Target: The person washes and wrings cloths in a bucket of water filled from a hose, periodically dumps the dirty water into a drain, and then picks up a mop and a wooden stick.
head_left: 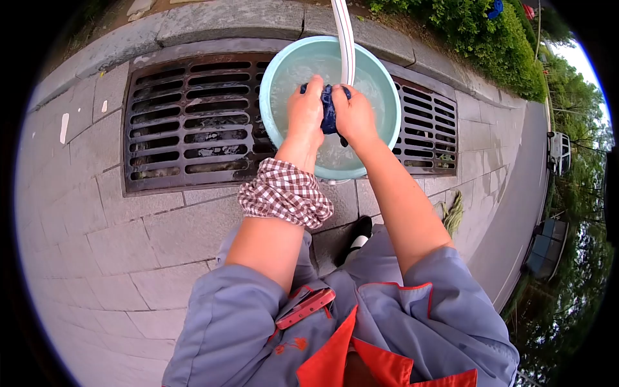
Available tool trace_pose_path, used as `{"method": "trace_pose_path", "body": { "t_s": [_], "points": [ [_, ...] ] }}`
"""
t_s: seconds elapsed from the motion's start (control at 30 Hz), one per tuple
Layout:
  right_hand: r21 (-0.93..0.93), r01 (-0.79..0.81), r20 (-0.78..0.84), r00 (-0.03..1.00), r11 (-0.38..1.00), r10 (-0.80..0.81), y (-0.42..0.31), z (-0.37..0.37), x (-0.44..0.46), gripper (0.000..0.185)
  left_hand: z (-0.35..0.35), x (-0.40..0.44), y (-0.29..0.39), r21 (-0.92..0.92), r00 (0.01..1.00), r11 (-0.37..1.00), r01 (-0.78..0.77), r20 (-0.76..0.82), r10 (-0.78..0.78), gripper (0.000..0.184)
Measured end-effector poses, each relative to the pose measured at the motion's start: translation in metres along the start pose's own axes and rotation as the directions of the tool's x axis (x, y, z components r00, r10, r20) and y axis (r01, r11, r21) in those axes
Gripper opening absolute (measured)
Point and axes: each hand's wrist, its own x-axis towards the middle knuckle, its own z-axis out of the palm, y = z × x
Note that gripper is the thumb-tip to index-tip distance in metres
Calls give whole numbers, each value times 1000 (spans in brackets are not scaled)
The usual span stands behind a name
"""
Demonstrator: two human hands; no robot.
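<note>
A dark blue cloth (pixel 329 111) is bunched between my two hands over a light green basin (pixel 278 129) of cloudy water. My left hand (pixel 304 111) has its fingers wrapped round the cloth's left side. On the other side my right hand (pixel 355 115) is closed on the same cloth. A white hose (pixel 346 45) with thin stripes comes down from the top into the basin, its lower end hidden behind my right hand. A brown checked sleeve cover (pixel 284 193) is gathered on my left forearm.
The basin stands over a rusty metal drain grate (pixel 187 122). Behind it runs a stone curb (pixel 232 24), with green bushes (pixel 483 39) at the upper right. A greenish rag (pixel 453 213) lies on the paving. Vehicles, one of them white (pixel 558 153), stand along the road at right.
</note>
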Motion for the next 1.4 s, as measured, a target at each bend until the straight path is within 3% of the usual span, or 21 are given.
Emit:
{"method": "trace_pose_path", "body": {
  "t_s": [0.07, 0.1, 0.13, 0.23, 0.27, 0.3, 0.37, 0.47, 0.57, 0.6, 0.63, 0.7, 0.83, 1.0, 1.07, 1.1, 1.17, 1.27, 1.33, 1.37, 1.4],
  "points": [
    [382, -400, 232, 914, 833, 333, 51, 12, 26, 46, -2, -2, -2, 129, 998, 991, -29, 50, 23, 27],
    [505, -581, 388, 813, 638, 434, 68, 12, 30, 50, -3, -3, -1, 101, 999, 994, -39, 31, 36, 26],
    [575, -638, 444, 769, 512, 460, 73, 1, 24, 58, -4, -2, 3, 72, 998, 996, -54, 13, 54, 26],
    [409, -367, -65, 901, 835, 428, 87, 6, 17, 51, -19, 7, 5, 65, 992, 990, -122, -28, 124, 31],
    [4, -196, -98, 976, 981, 196, 108, 12, 19, 52, -20, 7, 5, 89, 988, 986, -141, -47, 145, 38],
    [-202, -22, -20, 1000, 979, 18, 87, 10, -3, 51, -18, 9, 6, 113, 983, 980, -166, -58, 173, 48],
    [-409, 270, 329, 935, 872, -135, 92, 13, -9, 44, -14, 8, 6, 136, 982, 984, -116, -132, 134, 60],
    [-567, 58, 229, 969, 822, 90, 100, 8, 17, 36, -9, -1, 0, 135, 957, 986, 100, -284, -58, 68],
    [-66, -199, -18, 980, 978, 199, 64, 1, 15, 38, -26, 22, -28, -120, 957, 974, 192, -198, -213, 65],
    [55, -171, 63, 984, 984, 168, 33, -15, 1, 41, -15, 5, -7, -25, 838, 872, 489, -264, -477, 69],
    [249, -82, 86, 994, 965, 62, 29, -21, -6, 44, -15, 0, -5, -102, 836, 853, 512, -170, -522, 71],
    [508, 14, 83, 994, 861, -65, 12, -41, -25, 51, -12, -5, 0, -245, 820, 791, 561, 36, -571, 77],
    [714, 54, 51, 990, 698, -129, -11, -72, -78, 63, -12, 0, 3, -356, 886, 820, 448, 54, -461, 83],
    [572, 295, -159, 955, 766, -249, 5, -28, -76, 60, -13, 19, -22, -436, 893, 780, 449, 204, -400, 74],
    [256, 463, -262, 878, 849, -400, -12, -2, -71, 55, -14, 1, -11, -324, 879, 831, 452, 321, -353, 69],
    [71, 559, -290, 804, 826, -520, -24, 4, -68, 48, -19, 0, -13, -344, 814, 805, 484, 514, -270, 60],
    [-67, 512, -273, 816, 857, -509, -34, 12, -63, 35, -27, 15, -30, -407, 711, 732, 547, 687, -150, 51],
    [-102, 473, -285, 829, 875, -481, -35, 17, -45, 21, -23, 13, -22, -455, 860, 778, 433, 467, -205, 41],
    [-42, 463, -368, 816, 885, -445, -27, 19, -21, 20, -15, 14, -19, -429, 961, 867, 254, 216, -174, 37],
    [78, 370, -372, 872, 926, -318, -16, 19, -8, 24, -12, 15, -20, -406, 983, 899, 163, 144, -114, 37],
    [362, 172, -279, 958, 916, -69, -2, 20, 7, 28, -6, 5, -7, -116, 991, 986, 122, -38, -127, 39]
  ]
}}
